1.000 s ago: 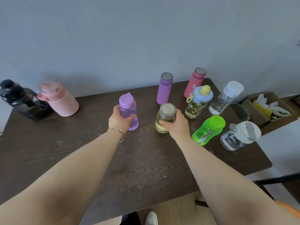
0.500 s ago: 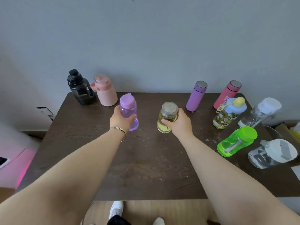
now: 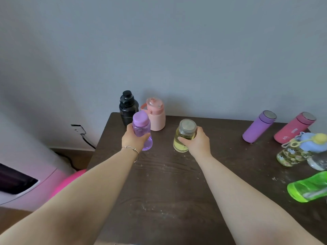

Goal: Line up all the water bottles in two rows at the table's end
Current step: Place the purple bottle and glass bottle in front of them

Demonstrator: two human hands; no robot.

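Both bottles carried left, fingers point(image 3: 182, 139) wrapping them.

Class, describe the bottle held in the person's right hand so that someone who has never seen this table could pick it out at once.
Start at the dark wooden table against the grey wall, then follow the right hand near its middle. It grips a short clear bottle of yellowish liquid with a flat silver lid. The bottle in the left hand is a purple translucent bottle with a matching cap.
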